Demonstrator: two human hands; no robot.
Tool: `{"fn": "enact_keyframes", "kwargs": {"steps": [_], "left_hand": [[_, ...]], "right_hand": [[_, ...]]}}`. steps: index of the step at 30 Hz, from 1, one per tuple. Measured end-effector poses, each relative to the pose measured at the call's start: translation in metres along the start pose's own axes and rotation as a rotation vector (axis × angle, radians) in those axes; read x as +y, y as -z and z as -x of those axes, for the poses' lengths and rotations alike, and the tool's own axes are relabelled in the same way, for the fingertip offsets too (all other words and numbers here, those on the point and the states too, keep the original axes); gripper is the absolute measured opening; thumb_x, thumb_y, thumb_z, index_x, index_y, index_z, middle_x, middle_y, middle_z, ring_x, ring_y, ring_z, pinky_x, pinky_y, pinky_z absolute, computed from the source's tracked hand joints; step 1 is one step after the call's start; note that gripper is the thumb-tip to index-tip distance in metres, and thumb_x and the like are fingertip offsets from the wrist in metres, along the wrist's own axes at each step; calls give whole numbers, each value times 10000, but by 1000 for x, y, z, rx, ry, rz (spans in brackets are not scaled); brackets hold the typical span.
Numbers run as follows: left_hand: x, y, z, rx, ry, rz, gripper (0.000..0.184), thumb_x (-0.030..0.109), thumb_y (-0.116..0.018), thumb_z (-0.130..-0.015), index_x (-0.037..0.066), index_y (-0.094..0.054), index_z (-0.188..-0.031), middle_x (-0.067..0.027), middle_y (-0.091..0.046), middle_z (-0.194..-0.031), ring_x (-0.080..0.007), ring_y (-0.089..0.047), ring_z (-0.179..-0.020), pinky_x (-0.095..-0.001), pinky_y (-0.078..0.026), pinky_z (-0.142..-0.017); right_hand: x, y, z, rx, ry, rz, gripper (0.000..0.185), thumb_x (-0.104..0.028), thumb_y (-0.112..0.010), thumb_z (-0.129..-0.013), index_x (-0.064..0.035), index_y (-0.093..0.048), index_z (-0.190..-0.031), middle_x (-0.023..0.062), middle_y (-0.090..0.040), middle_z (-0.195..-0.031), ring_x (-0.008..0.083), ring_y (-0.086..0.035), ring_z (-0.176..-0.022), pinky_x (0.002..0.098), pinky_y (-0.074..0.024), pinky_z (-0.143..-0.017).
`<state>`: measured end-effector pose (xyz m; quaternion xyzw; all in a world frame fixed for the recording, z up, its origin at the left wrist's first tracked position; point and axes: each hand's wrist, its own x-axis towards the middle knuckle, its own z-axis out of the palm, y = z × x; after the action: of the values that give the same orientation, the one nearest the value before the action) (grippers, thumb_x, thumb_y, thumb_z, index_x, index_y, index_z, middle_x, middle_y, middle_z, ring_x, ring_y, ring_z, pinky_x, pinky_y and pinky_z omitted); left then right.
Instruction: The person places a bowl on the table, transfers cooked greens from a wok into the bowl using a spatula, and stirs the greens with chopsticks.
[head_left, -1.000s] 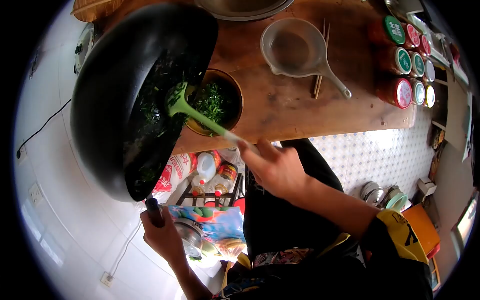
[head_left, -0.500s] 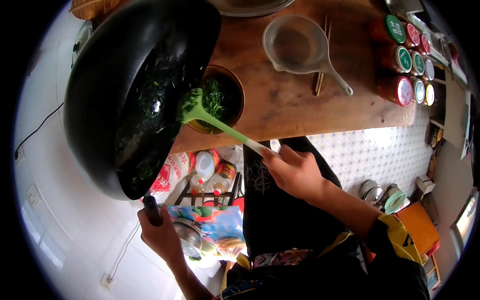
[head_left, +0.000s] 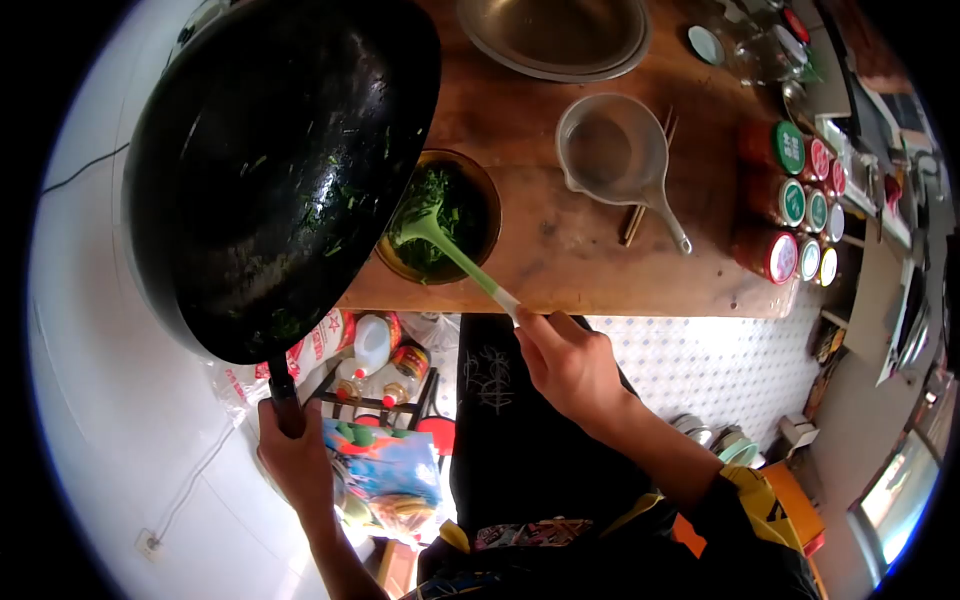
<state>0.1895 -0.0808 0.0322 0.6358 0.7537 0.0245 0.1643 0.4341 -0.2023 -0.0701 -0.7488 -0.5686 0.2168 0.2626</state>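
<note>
left hand [head_left: 295, 445]: fingers wrapped around the black handle of the wok [head_left: 240, 180], closed grip. right hand [head_left: 570, 365]: fingers closed round the pale handle of the green spoon [head_left: 457, 257], pinching it near its upper end.

wok is held up at the left part of the tabletop [head_left: 560, 275], tipped on its side, mouth turned toward the bowl [head_left: 494, 215]. bits of chopped greens stick to its inside, mostly along the lower side by the rim. wok rim overlaps the bowl's left side in view; can't tell if they touch.

bowl: brown, upright, at the front edge of the tabletop, left of the middle. it holds chopped greens [head_left: 462, 215]. spoon head is inside the bowl, at the greens; handle slants out over the front edge to the right hand.

rest of tabletop: pale scoop [head_left: 600, 150] right of the bowl, handle toward the front edge. chopsticks [head_left: 634, 228] lie beside it, partly hidden by it. metal basins [head_left: 555, 35], stacked, sit farther from the front edge. jars [head_left: 765, 255] with red, green, white and yellow lids are grouped near the right edge, running to the front right corner.

below the front edge: bottles [head_left: 405, 370] with red caps, on a dark rack [head_left: 418, 402].
</note>
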Motion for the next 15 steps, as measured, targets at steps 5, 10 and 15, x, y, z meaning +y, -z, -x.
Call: {"fn": "enact_keyframes", "kwargs": {"steps": [5, 10, 15], "left_hand": [[2, 5, -7, -72, 73, 76, 201, 103, -667, -804, 11, -491, -837, -64, -538, -642, -132, -470, -595, -279, -401, -595], [-8, 7, -14, -82, 107, 126, 202, 103, -668, -804, 14, -493, -849, -56, -548, -655, -115, -475, -604, -272, -404, -605], [-11, 9, -17, -87, 183, 98, 221, 109, -677, -798, 9, -483, -830, -67, -555, -661, -121, -478, -608, -286, -409, -606]], "right_hand": [[-11, 51, -2, -26, -132, -158, 219, -55, -651, -791, -65, -601, -1004, 107, -569, -643, 297, -581, -531, 378, -447, -434], [-13, 75, 1, -145, -175, -154, 219, -18, -659, -773, -48, -608, -983, 116, -574, -633, 317, -583, -545, 384, -446, -462], [-18, 69, -2, -148, -194, -198, 232, -23, -662, -775, -43, -608, -1000, 119, -574, -635, 314, -581, -540, 376, -443, -467]]}}
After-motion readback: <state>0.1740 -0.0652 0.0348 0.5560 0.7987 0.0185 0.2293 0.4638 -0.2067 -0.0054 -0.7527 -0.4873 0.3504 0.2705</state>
